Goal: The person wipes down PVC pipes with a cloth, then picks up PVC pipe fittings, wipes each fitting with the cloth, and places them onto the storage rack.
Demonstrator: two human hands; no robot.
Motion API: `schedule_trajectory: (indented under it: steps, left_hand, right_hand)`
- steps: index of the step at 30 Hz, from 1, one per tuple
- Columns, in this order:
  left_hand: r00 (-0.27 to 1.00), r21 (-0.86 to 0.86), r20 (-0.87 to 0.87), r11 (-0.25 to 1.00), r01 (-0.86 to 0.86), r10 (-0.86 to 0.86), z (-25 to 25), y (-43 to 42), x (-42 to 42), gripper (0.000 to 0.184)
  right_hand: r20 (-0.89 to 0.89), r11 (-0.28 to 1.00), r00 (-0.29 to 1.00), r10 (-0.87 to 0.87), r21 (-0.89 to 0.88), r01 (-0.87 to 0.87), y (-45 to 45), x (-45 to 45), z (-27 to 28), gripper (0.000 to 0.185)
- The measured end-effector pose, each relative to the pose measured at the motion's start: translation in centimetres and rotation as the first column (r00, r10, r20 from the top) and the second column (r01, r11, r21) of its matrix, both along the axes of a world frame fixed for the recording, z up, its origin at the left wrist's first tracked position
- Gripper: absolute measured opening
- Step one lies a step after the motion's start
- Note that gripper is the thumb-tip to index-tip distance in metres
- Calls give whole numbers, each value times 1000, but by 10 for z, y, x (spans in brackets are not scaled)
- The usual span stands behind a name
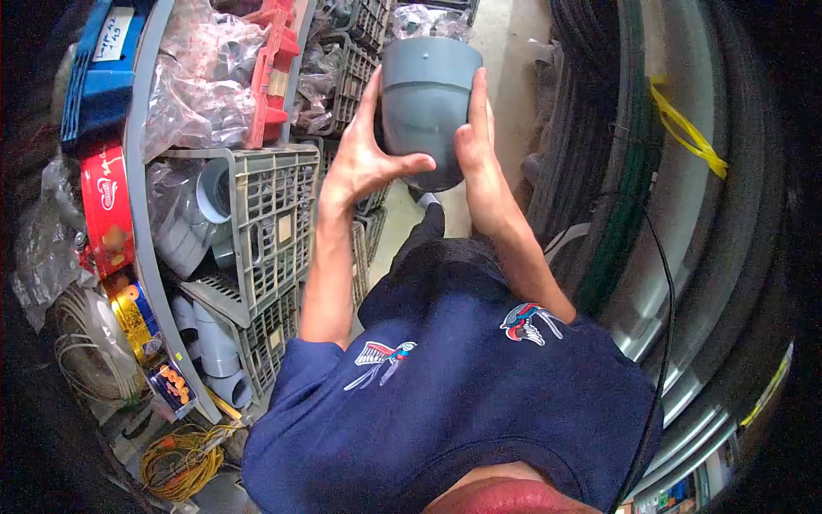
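"Where was the grey pipe fitting (432, 107)?"

"To the right of the slatted crate (278, 218), raised between both hands."

"How was it gripped?"

"The left hand (364, 158) curved round one side, thumb across the lower front. The right hand (478, 128) pressed flat along the other, so the two pinched it."

"And around?"

"A red bin (271, 77) stood just beyond the crate; a yellow cable coil (175, 467) lay nearer the wearer than the crate."
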State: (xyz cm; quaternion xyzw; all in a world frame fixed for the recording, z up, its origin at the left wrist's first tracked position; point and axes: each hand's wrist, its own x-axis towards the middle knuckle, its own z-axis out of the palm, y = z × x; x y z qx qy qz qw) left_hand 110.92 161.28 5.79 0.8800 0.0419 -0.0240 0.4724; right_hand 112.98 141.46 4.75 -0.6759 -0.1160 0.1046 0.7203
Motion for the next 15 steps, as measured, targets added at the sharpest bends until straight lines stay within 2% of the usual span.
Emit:
schedule_trajectory:
  steps: [1, 2, 3, 4, 5, 6, 7, 8, 9, 10, 11, 12, 13, 14, 15]
  left_hand:
    - [997, -170, 67, 985, -24, 36, -4, -2, -1, 141]
    - [993, -313, 84, 948, -49, 79, -3, -7, -3, 136]
    - [993, -311, 83, 949, -51, 81, -11, 0, -6, 136]
    - [998, -550, 18, 834, -38, 57, -29, 14, -12, 135]
    - [999, -750, -37, 660, -38, 16, -42, 22, -17, 134]
    - [994, -829, -75, 550, -104, 76, -48, 16, -26, 132]
    - [994, -830, -72, 548, -103, 78, -57, 13, -28, 132]
    - [986, -876, -141, 452, -169, 95, -67, 10, -29, 132]
    - [972, -907, -214, 351, -235, 96, -75, 9, -29, 131]
    - [973, -908, -212, 350, -230, 89, -84, 13, -28, 131]
    - [976, -861, -212, 464, -208, 45, -93, 20, -23, 126]
    - [977, -802, -212, 571, -177, 4, -97, 25, -16, 122]
    - [978, -804, -209, 568, -176, 7, -88, 27, -9, 122]
    - [980, -684, -197, 719, -125, -16, -70, 27, -3, 117]
    - [981, -536, -191, 842, -66, -44, -60, 27, -1, 112]
  right_hand:
    - [5, 1000, 1000, -4, 4, 4, -5, 3, 13, 99]
    - [135, 991, 988, 69, -124, -53, -14, 6, 23, 101]
    - [248, 962, 956, 160, -257, -95, -22, 9, 31, 103]
    - [90, 995, 991, 103, 3, -104, -27, 16, 37, 106]
    - [-67, 983, 986, 149, 113, -141, -40, 33, 41, 111]
    - [-54, 978, 979, 194, 90, -189, -49, 48, 26, 113]
    - [-39, 969, 970, 240, 63, -237, -50, 62, 9, 115]
    - [-51, 944, 945, 322, -54, -324, -41, 64, -8, 119]
    - [-127, 846, 844, 521, 214, -489, -31, 69, -27, 119]
    - [-223, 830, 825, 520, 359, -426, -29, 68, -47, 119]
    - [-310, 801, 790, 528, 491, -342, -29, 66, -65, 120]
    - [-304, 803, 795, 526, 486, -345, -27, 66, -81, 120]
    - [-394, 823, 775, 494, 498, -272, -26, 62, -96, 120]
    - [-486, 841, 741, 463, 505, -193, -24, 56, -108, 120]
    - [-490, 839, 737, 466, 508, -193, -24, 51, -116, 120]
